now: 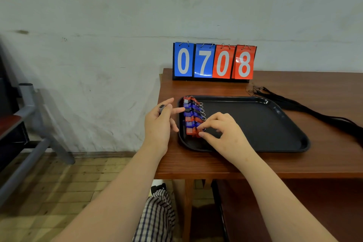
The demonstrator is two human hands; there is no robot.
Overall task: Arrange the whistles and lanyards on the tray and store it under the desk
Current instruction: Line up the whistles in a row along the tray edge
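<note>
A black tray (255, 124) lies on the brown desk (196, 163). Along its left side, several red and blue whistles (191, 112) lie in a column, each with a metal ring on its right end. My right hand (222, 129) pinches the nearest red whistle (191, 131) at the bottom of the column. My left hand (159, 124) hovers at the tray's left rim with fingers spread; its index finger points at a blue whistle, and a small ring device sits on one finger. A bundle of black lanyards (306, 108) lies on the desk right of the tray.
A flip scoreboard (214, 61) reading 0708 stands at the back of the desk against the wall. A grey metal frame (29, 124) stands at the left on the wooden floor. Under the desk's front edge a dark shelf (275, 212) shows.
</note>
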